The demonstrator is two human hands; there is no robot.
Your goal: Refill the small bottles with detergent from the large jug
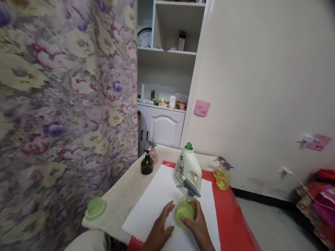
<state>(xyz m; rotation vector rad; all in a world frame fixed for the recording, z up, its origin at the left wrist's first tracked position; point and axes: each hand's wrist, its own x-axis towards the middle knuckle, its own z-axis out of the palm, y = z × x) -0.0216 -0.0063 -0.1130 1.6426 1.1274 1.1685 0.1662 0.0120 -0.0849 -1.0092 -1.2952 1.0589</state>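
Observation:
My right hand (196,221) is wrapped round a clear spray bottle (184,211) with yellow-green liquid and a grey trigger head. The bottle is over the white sheet (149,202), slightly tilted; whether its base touches the sheet I cannot tell. Just left of it, my left hand (163,225) has its fingers apart and holds nothing. Behind the spray bottle stands a large pale detergent jug (190,162) with a green cap. Two more spray bottles with yellow liquid, the nearer one (223,179) partly covering the other (216,170), stand on the right.
A dark green pump bottle (147,165) and a pink spray bottle (154,156) stand at the table's back left. A green lidded bowl (95,209) sits near the left corner. Red cloth (230,216) lies under the sheet. A floral curtain (65,104) hangs left; a wall (248,87) rises behind.

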